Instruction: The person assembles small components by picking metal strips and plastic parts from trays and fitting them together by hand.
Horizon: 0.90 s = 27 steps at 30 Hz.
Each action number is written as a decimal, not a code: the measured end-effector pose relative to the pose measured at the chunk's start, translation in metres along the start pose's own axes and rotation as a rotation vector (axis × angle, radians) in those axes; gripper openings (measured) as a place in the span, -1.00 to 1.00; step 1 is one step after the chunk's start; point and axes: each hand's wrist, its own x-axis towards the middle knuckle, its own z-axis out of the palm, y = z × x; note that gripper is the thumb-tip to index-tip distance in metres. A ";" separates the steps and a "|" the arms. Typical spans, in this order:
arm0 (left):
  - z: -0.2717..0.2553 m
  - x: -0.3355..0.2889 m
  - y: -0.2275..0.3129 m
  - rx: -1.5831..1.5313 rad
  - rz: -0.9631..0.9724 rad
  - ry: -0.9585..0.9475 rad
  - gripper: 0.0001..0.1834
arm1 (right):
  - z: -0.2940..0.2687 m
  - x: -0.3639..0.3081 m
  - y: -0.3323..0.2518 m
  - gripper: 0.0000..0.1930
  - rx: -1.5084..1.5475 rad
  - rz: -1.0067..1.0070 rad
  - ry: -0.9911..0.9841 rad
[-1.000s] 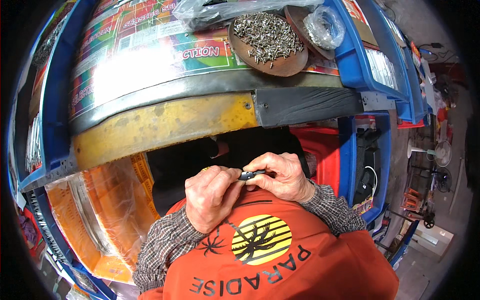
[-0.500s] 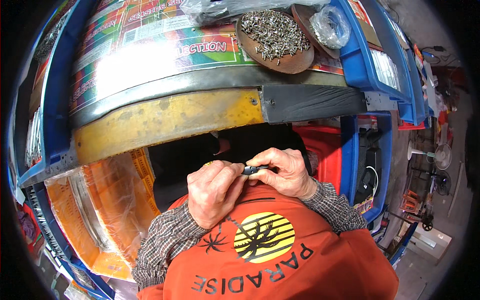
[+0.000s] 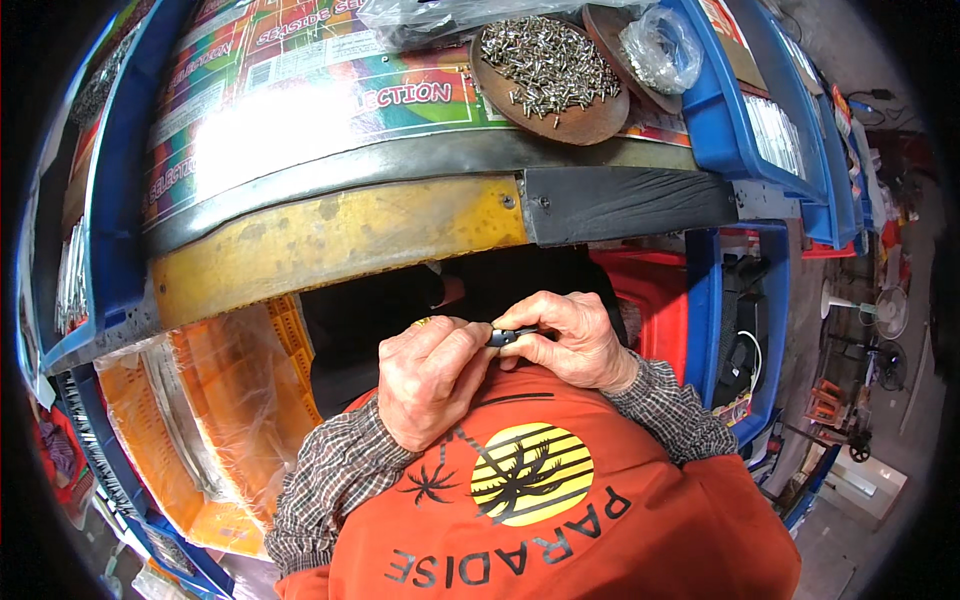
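Between my two hands, just in front of my chest, is a small dark grey and black piece (image 3: 503, 338) with a smooth end; its kind I cannot make out. My left hand (image 3: 430, 378) pinches its left end with thumb and fingers. My right hand (image 3: 570, 342) pinches the right part, the thumb below and the index finger above, so much of it is hidden by the fingertips. Both hands hover over the orange-red apron (image 3: 420, 530), below the near edge of the workbench.
Across the bench front runs a yellow and black edge strip (image 3: 350, 232). A brown dish (image 3: 560, 128) of small metal pins stands on the bench, beside a clear plastic bag (image 3: 660, 50). Blue bins (image 3: 715, 125) flank it. An orange crate (image 3: 235, 400) sits lower left, a red stool-like thing (image 3: 655, 310) lower right.
Both hands keep their pinch on the dark piece and hardly move. The whole view shifts slightly.
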 end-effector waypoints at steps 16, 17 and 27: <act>-0.026 0.034 0.017 0.101 0.043 0.130 -0.73 | -0.040 0.041 -0.070 -0.76 -0.692 -0.336 0.200; -0.028 0.036 0.018 0.108 0.030 0.126 -0.74 | -0.044 0.048 -0.069 -0.78 -0.780 -0.412 0.285; -0.038 0.038 0.015 0.157 -0.028 0.183 -0.75 | -0.057 0.081 -0.060 -0.68 -1.114 -0.360 0.438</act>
